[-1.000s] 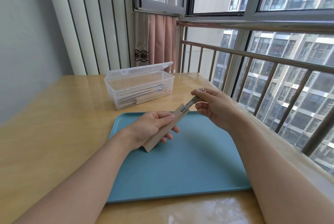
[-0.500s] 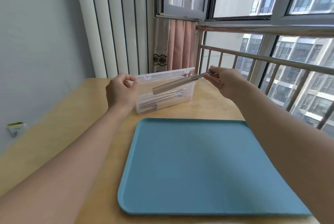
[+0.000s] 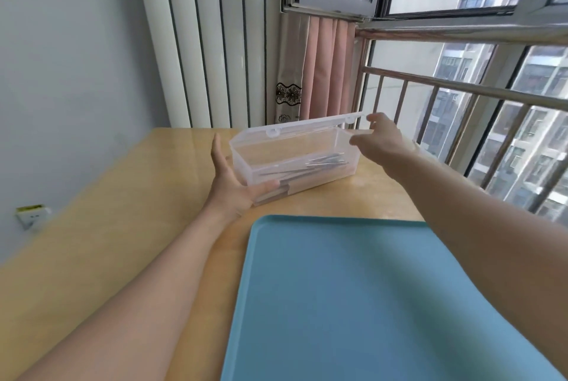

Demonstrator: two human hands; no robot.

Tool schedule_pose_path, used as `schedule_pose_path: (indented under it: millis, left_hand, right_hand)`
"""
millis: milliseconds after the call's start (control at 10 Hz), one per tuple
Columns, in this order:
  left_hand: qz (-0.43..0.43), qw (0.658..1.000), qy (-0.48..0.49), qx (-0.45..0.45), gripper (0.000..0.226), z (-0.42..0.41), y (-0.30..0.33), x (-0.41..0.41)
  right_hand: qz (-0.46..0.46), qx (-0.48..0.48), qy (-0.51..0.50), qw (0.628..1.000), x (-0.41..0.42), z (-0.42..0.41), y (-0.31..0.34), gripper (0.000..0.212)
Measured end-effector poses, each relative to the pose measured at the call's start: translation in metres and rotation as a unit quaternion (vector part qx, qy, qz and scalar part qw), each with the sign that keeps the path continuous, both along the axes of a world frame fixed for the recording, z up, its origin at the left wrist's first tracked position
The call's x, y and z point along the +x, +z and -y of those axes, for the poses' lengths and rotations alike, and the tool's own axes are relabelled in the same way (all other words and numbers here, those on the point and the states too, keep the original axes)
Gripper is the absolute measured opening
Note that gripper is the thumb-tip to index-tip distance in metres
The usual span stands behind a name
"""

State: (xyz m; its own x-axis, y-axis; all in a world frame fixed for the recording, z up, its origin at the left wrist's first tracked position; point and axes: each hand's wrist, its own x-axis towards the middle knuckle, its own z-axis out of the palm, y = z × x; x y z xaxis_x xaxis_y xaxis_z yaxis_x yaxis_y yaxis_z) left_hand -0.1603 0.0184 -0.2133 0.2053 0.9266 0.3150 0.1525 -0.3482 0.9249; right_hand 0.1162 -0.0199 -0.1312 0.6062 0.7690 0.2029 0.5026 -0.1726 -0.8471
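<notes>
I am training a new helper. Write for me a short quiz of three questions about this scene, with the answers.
1. True or false: the clear box stands on the blue tray.
2. What does the left hand touch? A. the tray B. the box's left end C. the curtain
3. Fill in: the right hand reaches to the right corner of the box's raised ___.

Key:
1. False; the box stands on the wooden table, beyond the tray.
2. B.
3. lid.
</notes>
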Motion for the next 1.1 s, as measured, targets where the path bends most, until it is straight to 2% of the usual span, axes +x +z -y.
schedule_pose_path:
  millis: [100, 200, 300, 400, 500, 600, 700, 800, 900, 1000, 1100]
  left_hand:
    - [-0.014, 1.000, -0.013, 0.011, 0.134, 0.000, -0.001, -0.003]
    - [-0.009, 0.998, -0.031, 0.047, 0.128, 0.009, 0.015, -0.009]
    - [0.003, 0.996, -0.062, 0.063, 0.126, 0.029, 0.048, -0.011]
    - [-0.026, 0.989, -0.132, 0.055, 0.104, 0.058, 0.070, -0.009]
    - [-0.040, 0.982, -0.185, 0.010, 0.072, 0.092, 0.064, 0.000]
    - [-0.065, 0.980, -0.188, -0.027, 0.053, 0.126, 0.053, 0.005]
    - [-0.144, 0.971, -0.191, -0.004, 0.058, 0.146, 0.050, -0.002]
    - [-0.225, 0.959, -0.133, 0.112, 0.059, 0.157, 0.050, 0.005]
    - [-0.290, 0.924, -0.110, 0.221, 0.051, 0.166, 0.051, 0.013]
    - [-0.365, 0.900, -0.121, 0.206, 0.068, 0.163, 0.049, 0.013]
    - [-0.380, 0.895, -0.142, 0.183, 0.072, 0.161, 0.057, 0.011]
  right_hand:
    - [-0.176, -0.048, 0.081, 0.980, -0.005, 0.004, -0.006, 0.056]
    - [-0.228, 0.005, 0.107, 0.968, -0.002, 0.021, -0.004, 0.049]
    - [-0.200, 0.059, 0.104, 0.972, 0.008, 0.057, 0.010, 0.074]
    - [-0.158, 0.060, 0.139, 0.976, 0.023, 0.110, 0.027, 0.069]
    - [-0.135, 0.003, 0.189, 0.973, 0.038, 0.166, 0.031, 0.062]
    - [-0.108, -0.055, 0.203, 0.972, 0.045, 0.217, 0.018, 0.065]
    - [0.031, -0.066, 0.179, 0.981, 0.042, 0.243, -0.002, 0.070]
    - [0.252, -0.087, 0.127, 0.955, 0.037, 0.250, -0.019, 0.078]
    - [0.352, -0.100, 0.129, 0.921, 0.021, 0.250, -0.029, 0.081]
    - [0.383, -0.106, 0.106, 0.912, 0.010, 0.250, -0.042, 0.076]
    - [0.383, -0.117, 0.112, 0.910, 0.012, 0.252, -0.027, 0.083]
